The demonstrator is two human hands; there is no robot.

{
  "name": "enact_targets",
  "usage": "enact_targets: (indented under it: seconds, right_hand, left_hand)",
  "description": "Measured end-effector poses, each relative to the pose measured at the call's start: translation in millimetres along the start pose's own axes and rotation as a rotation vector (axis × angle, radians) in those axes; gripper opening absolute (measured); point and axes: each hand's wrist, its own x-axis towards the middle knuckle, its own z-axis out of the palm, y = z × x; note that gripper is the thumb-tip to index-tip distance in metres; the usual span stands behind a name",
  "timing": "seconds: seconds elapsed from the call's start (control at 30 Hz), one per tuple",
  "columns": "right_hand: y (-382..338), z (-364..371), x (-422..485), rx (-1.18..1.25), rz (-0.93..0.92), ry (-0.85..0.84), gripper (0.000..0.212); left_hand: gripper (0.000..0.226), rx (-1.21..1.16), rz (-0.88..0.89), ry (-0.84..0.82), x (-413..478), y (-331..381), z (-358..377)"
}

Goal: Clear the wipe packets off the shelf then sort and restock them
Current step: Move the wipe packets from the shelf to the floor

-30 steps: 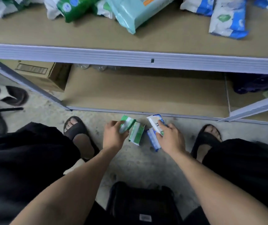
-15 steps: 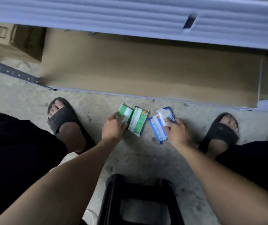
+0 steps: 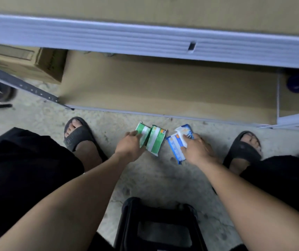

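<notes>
Two green wipe packets lie side by side on the concrete floor in front of the shelf. My left hand point(image 3: 129, 144) holds the left green packet point(image 3: 143, 131) by its near edge; the right green packet point(image 3: 156, 141) touches it. Close to the right are two blue-and-white packets. My right hand point(image 3: 197, 149) pinches the upper blue packet point(image 3: 184, 131), which overlaps the lower blue packet point(image 3: 174, 147) lying flat on the floor.
The bottom shelf board point(image 3: 163, 91) is bare right behind the packets, under a white shelf rail point(image 3: 145, 37). A cardboard box point(image 3: 27, 64) sits at the back left. My sandalled feet point(image 3: 78, 136) flank the packets, and a black stool point(image 3: 161, 225) stands below.
Both hands have lowered their packets to the floor, green beside green and blue onto blue. The view has tipped down, so the upper shelf's packets are out of sight.
</notes>
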Motion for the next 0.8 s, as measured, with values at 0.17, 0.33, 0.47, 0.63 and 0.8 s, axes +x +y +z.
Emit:
enact_targets:
  seconds: [0.17, 0.33, 0.47, 0.63, 0.8]
  right_hand:
    - [-22, -46, -44, 0.012, -0.097, 0.161, 0.043]
    - [-44, -100, -100, 0.033, -0.190, 0.336, 0.047]
    - [-57, -143, -150, 0.061, -0.259, 0.474, 0.047]
    - [-60, -200, -202, 0.117, -0.342, 0.641, 0.049]
    - [-55, -254, -241, 0.159, -0.391, 0.793, 0.044]
  left_hand:
    - [0.053, 0.055, 0.080, 0.104, -31, 21, -43]
    - [0.051, 0.177, 0.191, 0.259, -75, 41, -90]
    - [0.047, 0.249, 0.302, 0.388, -116, 57, -124]
    - [0.040, 0.327, 0.394, 0.635, -167, 69, -177]
    - [0.027, 0.287, 0.499, 0.884, -203, 70, -237]
